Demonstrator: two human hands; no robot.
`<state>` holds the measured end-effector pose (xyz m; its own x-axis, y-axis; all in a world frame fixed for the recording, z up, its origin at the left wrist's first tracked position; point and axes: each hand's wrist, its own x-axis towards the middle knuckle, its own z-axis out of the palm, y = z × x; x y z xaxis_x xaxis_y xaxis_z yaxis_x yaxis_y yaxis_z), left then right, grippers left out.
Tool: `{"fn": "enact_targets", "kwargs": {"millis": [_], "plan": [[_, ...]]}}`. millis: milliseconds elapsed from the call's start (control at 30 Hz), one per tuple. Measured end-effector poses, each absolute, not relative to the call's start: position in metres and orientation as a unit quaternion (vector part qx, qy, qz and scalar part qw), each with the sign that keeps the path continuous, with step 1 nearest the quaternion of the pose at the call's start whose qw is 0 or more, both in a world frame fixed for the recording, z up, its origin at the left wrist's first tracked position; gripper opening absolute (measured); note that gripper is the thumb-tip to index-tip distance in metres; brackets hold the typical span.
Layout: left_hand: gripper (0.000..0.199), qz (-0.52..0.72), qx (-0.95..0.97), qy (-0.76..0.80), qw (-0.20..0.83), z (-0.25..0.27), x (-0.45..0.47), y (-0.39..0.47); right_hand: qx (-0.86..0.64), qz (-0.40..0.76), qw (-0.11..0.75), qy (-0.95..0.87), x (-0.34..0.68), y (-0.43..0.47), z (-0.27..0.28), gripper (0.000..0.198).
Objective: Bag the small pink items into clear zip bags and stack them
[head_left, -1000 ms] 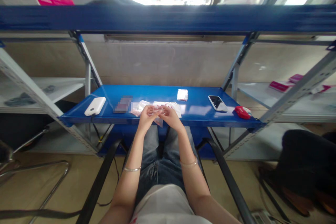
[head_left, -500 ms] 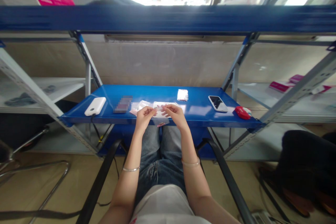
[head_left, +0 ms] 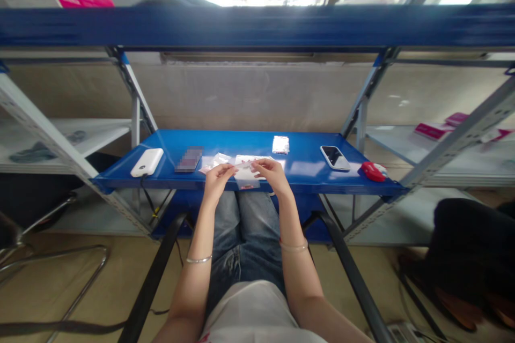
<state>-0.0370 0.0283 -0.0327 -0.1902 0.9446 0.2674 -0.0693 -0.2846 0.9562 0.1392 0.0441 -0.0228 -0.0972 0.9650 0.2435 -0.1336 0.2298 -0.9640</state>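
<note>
Between my two hands hangs a small clear plastic bag (head_left: 247, 178) with some reddish bits near its bottom. My left hand (head_left: 218, 178) pinches the bag's top edge at its left end. At the other end of that edge, my right hand (head_left: 272, 174) is closed on the bag with thumb and fingers. Behind the bag a white sheet or card (head_left: 265, 161) lies on the blue shelf, partly covered by my right hand. Just beyond my left hand is another clear bag (head_left: 217, 160) with pinkish contents.
The blue shelf (head_left: 241, 142) also holds a white power bank with a cable (head_left: 147, 162), a blurred-out rectangle (head_left: 189, 159), a silvery packet (head_left: 280, 144), a phone (head_left: 335, 158) and a red-and-white object (head_left: 373, 171). Chair armrests (head_left: 155, 273) flank me. A seated person's dark-clothed legs (head_left: 454, 246) are at right.
My hands have moved slightly apart, stretching the bag's top edge between them. The bag now hangs flatter and more squarely to view.
</note>
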Motion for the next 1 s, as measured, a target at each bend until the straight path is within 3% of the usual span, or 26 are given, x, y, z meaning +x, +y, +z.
{"fn": "enact_targets", "kwargs": {"millis": [1000], "plan": [[0.028,0.613,0.550,0.429,0.371,-0.035,-0.035,0.026,-0.350,0.432,0.559,-0.615,0.126,0.045,-0.026,0.031]]}}
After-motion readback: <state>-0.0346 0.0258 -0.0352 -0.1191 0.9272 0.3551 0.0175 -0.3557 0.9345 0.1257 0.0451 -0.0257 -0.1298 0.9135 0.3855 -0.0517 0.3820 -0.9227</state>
